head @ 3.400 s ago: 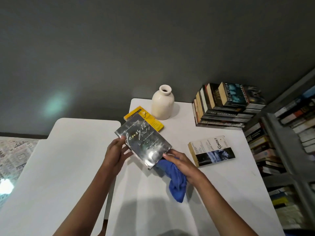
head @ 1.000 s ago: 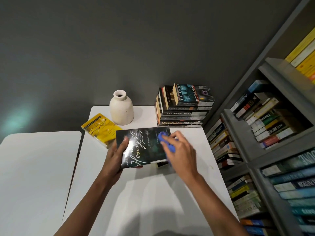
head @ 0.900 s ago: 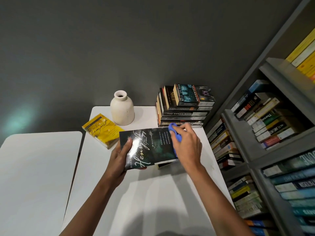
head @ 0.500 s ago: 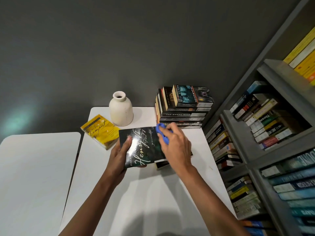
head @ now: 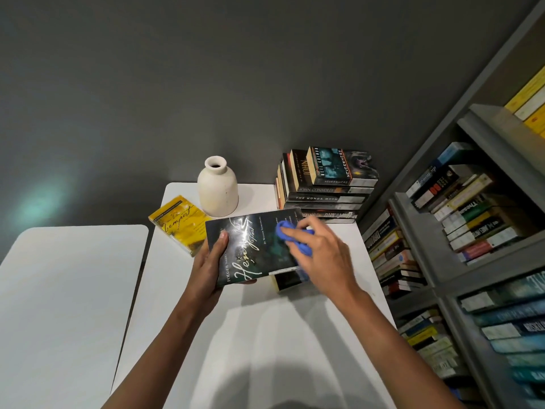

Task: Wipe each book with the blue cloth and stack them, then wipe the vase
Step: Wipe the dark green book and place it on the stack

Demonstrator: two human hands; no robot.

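Observation:
My left hand (head: 210,268) holds a dark glossy book (head: 253,249) by its left edge, cover up, above the white table (head: 265,335). My right hand (head: 320,255) presses the bunched blue cloth (head: 290,237) onto the cover's right half. Under the held book another book (head: 290,281) lies on the table, mostly hidden. A yellow book (head: 180,223) lies flat at the left. The cream vase (head: 217,191) stands upright at the back. A stack of books (head: 327,187) sits at the back right corner.
A grey bookshelf (head: 460,261) packed with books stands close along the table's right side. A second white table (head: 65,305) sits to the left across a narrow gap. A dark grey wall runs behind.
My right hand has been sliding the cloth back and forth over the cover's right half. Earlier the cloth hung below the book; my view has since turned to the right.

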